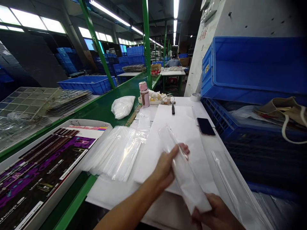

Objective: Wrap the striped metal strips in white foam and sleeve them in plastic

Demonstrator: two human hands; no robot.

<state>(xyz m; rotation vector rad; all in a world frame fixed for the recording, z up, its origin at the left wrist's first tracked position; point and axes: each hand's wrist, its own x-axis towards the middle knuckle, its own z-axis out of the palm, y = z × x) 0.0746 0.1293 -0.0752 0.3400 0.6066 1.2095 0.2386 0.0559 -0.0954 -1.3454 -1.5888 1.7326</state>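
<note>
A long white packet in a clear plastic sleeve (185, 179) lies slantwise between my hands, above the white board on the table. My left hand (166, 167) is closed around its upper part, thumb on top and fingertips showing on the far side. The sleeve's clear, loose end reaches beyond that hand. At the near end, my right hand (213, 210) pinches the lower corner of the packet. To the left, a stack of clear plastic sleeves (117, 151) lies fanned out on the table. More clear sleeves (230, 179) rest along the right side.
A phone (205, 126), a roll of tape (195, 97), a black-handled tool (173, 108) and a pink bottle (144, 95) stand or lie farther back. Printed sheets fill a white tray (109, 127) at left. Blue crates (208, 72) are stacked on the right.
</note>
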